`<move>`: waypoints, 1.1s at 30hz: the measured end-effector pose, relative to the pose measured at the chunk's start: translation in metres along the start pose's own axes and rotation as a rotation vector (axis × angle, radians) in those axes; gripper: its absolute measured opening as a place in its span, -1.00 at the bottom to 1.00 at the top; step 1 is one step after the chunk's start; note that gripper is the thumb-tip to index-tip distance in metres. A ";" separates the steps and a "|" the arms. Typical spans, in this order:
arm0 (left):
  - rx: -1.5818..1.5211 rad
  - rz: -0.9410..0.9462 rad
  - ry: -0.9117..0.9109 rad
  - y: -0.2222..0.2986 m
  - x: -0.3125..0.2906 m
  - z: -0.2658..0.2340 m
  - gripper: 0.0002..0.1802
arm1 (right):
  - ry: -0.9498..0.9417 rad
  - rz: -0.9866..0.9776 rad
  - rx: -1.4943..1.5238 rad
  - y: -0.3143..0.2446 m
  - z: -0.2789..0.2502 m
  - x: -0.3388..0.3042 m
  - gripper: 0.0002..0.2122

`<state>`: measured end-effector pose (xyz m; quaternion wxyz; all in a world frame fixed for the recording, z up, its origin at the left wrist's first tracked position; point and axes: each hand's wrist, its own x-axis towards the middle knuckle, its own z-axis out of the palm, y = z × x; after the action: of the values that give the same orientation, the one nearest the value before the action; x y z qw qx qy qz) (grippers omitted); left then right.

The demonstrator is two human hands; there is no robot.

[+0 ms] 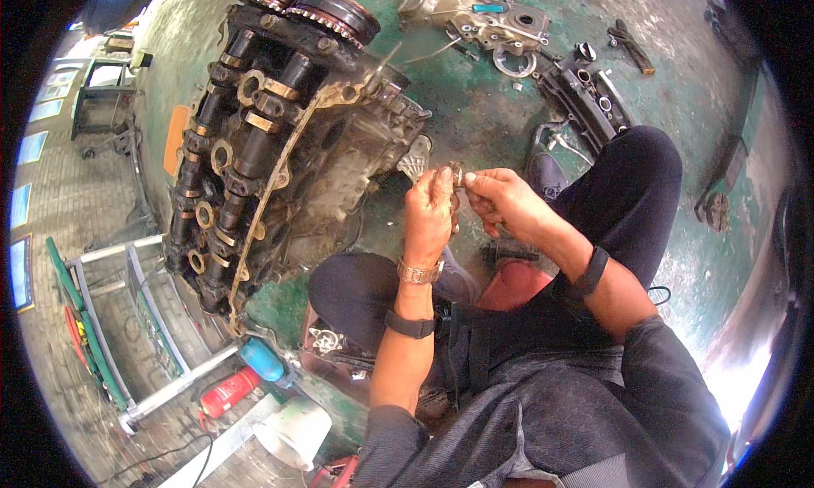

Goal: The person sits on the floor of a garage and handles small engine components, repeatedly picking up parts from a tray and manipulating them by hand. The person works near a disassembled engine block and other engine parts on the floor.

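1. Brown and small, a metal part (458,175) is pinched in the head view by the left hand (429,210) and the right hand (507,200).
2. It is held to the right of the big dark engine (273,153).
3. Its shape is partly hidden by both hands.

The engine (280,149) stands left of the left hand (431,206) — valve cover (578,98) rightward.

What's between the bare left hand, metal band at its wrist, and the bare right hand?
A small brownish metal part, at the fingertips of both left hand and right hand; head view. Exact shape unclear.
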<state>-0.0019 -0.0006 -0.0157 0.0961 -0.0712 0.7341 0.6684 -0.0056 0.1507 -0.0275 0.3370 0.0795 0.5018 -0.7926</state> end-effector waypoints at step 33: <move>-0.429 -0.125 -0.056 0.002 -0.002 -0.013 -0.72 | 0.280 -0.423 -0.591 -0.004 -0.006 0.006 -0.82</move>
<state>-0.0012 -0.0131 -0.0119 0.1405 -0.1168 0.5662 0.8038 -0.0144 0.1544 -0.0305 0.1029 -0.0187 0.7550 -0.6473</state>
